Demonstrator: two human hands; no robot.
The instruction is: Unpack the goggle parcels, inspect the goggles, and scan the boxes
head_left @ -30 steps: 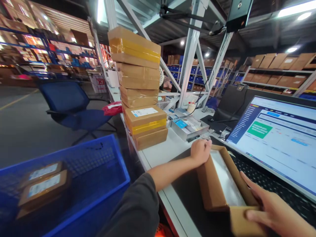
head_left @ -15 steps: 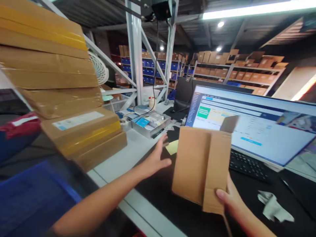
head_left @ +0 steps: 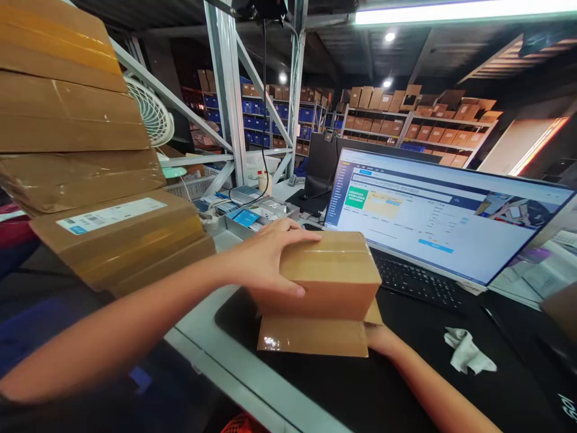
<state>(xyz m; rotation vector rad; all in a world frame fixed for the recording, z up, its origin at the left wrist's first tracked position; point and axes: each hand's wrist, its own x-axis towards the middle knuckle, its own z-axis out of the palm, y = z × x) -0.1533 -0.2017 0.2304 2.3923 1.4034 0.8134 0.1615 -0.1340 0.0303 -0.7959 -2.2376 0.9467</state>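
Note:
A brown cardboard box [head_left: 320,294] with clear tape along its top lies sideways over the black desk mat, and a flap hangs open on the side toward me. My left hand [head_left: 265,255] grips the box's left end, fingers across the top and thumb on the near face. At the lower right, my right hand [head_left: 377,337] reaches in beneath the box and holds it from below. Most of its fingers are hidden behind the cardboard.
Behind the box stand a monitor [head_left: 442,210] and a black keyboard [head_left: 417,282]. A crumpled white tissue [head_left: 469,352] lies on the mat at right. Stacked cartons [head_left: 76,114] rise at left; a metal tray [head_left: 256,219] of small items sits behind my left hand.
The box has been turned from upright to lying sideways, taped face up, and brought lower. My left hand, open and apart from it before, has closed on its left end. The view has shifted slightly.

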